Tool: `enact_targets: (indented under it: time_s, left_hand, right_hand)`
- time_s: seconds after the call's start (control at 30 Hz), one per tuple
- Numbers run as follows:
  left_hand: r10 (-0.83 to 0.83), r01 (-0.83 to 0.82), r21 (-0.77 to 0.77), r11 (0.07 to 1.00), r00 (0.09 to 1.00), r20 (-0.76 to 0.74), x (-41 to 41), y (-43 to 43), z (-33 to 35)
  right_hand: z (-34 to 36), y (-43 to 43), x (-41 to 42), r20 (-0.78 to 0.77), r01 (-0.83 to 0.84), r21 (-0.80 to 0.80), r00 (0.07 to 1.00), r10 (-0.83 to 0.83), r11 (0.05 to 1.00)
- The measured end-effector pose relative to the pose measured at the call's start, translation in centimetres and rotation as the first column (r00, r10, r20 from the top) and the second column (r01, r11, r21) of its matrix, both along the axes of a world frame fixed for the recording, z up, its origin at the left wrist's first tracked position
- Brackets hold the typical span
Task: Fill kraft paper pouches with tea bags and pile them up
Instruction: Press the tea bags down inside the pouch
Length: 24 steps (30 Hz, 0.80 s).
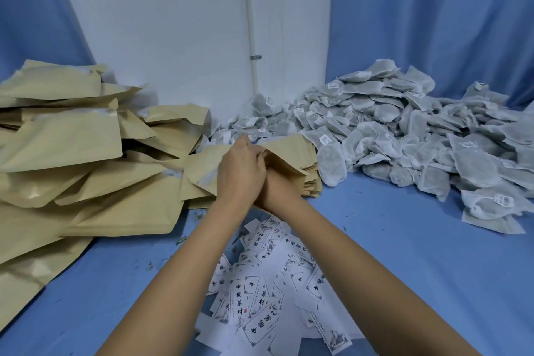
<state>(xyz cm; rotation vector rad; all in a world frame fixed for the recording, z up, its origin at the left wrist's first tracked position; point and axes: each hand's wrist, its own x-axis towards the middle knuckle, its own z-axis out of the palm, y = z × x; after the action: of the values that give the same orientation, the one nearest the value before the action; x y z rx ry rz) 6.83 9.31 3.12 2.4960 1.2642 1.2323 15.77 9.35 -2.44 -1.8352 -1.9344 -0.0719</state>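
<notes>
judging by the heaps, the work looks roughly midway. a big pile of puffy pouches (66, 150), seemingly filled, spreads over the left of the frame, while a large mound of tea bags (404, 127) waits at the right and a stack of flat pouches (313, 186) sits at centre. over that stack, the left hand (241, 173) grips one kraft pouch (286, 163), fingers (260, 154) curled on its mouth edge. the right hand (276, 183) goes under or into the pouch past the wrist, so its fingers are hidden and i cannot tell their state or whether they hold a tea bag. printed cards (260, 292) lie scattered at lower centre on the blue table cover (404, 240). this pouch is not yet on the pile.
</notes>
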Motion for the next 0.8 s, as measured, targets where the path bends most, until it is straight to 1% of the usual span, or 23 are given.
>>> enact_targets:
  time_s: [0.03,0.07,0.1,0.13,0.17,0.2,0.23,0.27,0.3,0.33,0.37,0.4,0.43,0.47,0.5,0.57,0.6,0.67,0.73,0.77,0.8]
  left_hand:
    - [0.029,-0.029,0.003,1.0,1.0,-0.006,0.0,0.4,0.2]
    - [0.051,-0.051,0.005,0.999,0.999,-0.002,0.1,0.7,0.4]
    - [0.067,-0.067,0.01,0.998,0.998,0.006,0.2,0.9,0.5]
    - [0.073,-0.073,0.02,0.997,0.997,0.018,0.3,1.2,0.6]
    - [0.074,-0.075,0.031,0.997,0.997,0.03,0.4,1.4,0.6]
    - [0.073,-0.074,0.041,0.996,0.997,0.04,0.5,1.6,0.7]
    - [0.073,-0.074,0.044,0.996,0.997,0.036,0.6,1.7,0.7]
    - [0.068,-0.069,0.039,0.997,0.997,0.024,0.8,1.7,0.6]
    - [0.05,-0.05,0.026,0.998,0.999,0.013,1.0,1.6,0.5]
    - [0.014,-0.014,-0.001,1.0,1.0,0.007,1.2,1.5,0.4]
    - [-0.037,0.036,-0.043,0.998,0.999,-0.007,1.4,1.2,0.1]
    - [-0.1,0.097,-0.085,0.992,0.994,-0.033,1.6,0.7,-0.3]
    - [-0.167,0.157,-0.132,0.979,0.983,-0.072,1.6,0.3,-0.8]
    - [-0.235,0.207,-0.189,0.96,0.962,-0.139,1.6,0.0,-1.5]
    - [-0.291,0.231,-0.237,0.944,0.921,-0.258,1.6,-0.4,-2.6]
    - [-0.311,0.228,-0.216,0.949,0.773,-0.553,1.3,-1.2,-5.1]
    - [-0.31,0.237,-0.199,0.951,0.716,-0.626,1.1,-1.4,-6.3]
    - [-0.346,0.275,-0.213,0.938,0.677,-0.65,0.6,-1.2,-8.1]
    - [-0.391,0.338,-0.213,0.917,0.649,-0.652,0.1,-0.6,-9.5]
    - [-0.394,0.359,-0.192,0.913,0.665,-0.634,-0.3,-0.4,-10.1]
    - [-0.379,0.348,-0.169,0.922,0.725,-0.575,-0.6,-0.1,-10.6]
  right_hand:
    - [0.1,-0.5,0.3,-0.079,0.05,0.135,0.996,-0.04,0.99]
    - [0.0,-1.5,0.5,-0.153,0.081,0.283,0.988,-0.038,0.956]
    - [-0.5,-2.7,0.9,-0.261,0.124,0.411,0.965,-0.014,0.903]
    - [-1.2,-4.0,1.4,-0.377,0.227,0.513,0.926,-0.02,0.828]
    - [-2.2,-4.8,1.9,-0.506,0.37,0.524,0.86,-0.069,0.767]
    - [-2.9,-5.7,2.2,-0.67,0.493,0.439,0.737,-0.093,0.751]
    - [-3.0,-6.2,2.4,-0.819,0.52,0.242,0.562,-0.115,0.819]
    - [-3.0,-6.4,2.7,-0.933,0.363,0.028,0.345,-0.106,0.931]
    - [-2.8,-6.6,2.7,-0.994,0.09,-0.048,0.096,-0.056,0.995]
    - [-2.8,-6.6,2.8,-0.993,-0.133,-0.006,-0.118,-0.022,0.991]
    - [-2.5,-6.6,2.6,-0.959,-0.24,0.078,-0.282,0.008,0.968]
    - [-2.4,-6.4,2.7,-0.927,-0.253,0.146,-0.374,0.043,0.956]
    - [-2.2,-6.1,2.9,-0.9,-0.222,0.187,-0.428,0.076,0.957]
    - [-2.0,-5.8,3.1,-0.883,-0.189,0.21,-0.459,0.103,0.959]
    - [-1.8,-5.6,3.5,-0.866,-0.162,0.223,-0.486,0.119,0.961]
    - [-1.4,-5.3,4.1,-0.86,-0.153,0.183,-0.504,0.083,0.971]
    - [-1.5,-5.1,4.3,-0.872,-0.154,0.139,-0.487,0.047,0.978]
    - [-2.0,-4.9,4.3,-0.897,-0.08,0.037,-0.442,-0.002,0.996]
    - [-2.9,-4.4,4.5,-0.906,0.093,-0.032,-0.422,0.011,0.995]
    - [-3.3,-4.2,4.6,-0.896,0.168,-0.039,-0.443,0.04,0.985]
    - [-3.4,-4.2,4.7,-0.875,0.215,-0.035,-0.479,0.074,0.976]
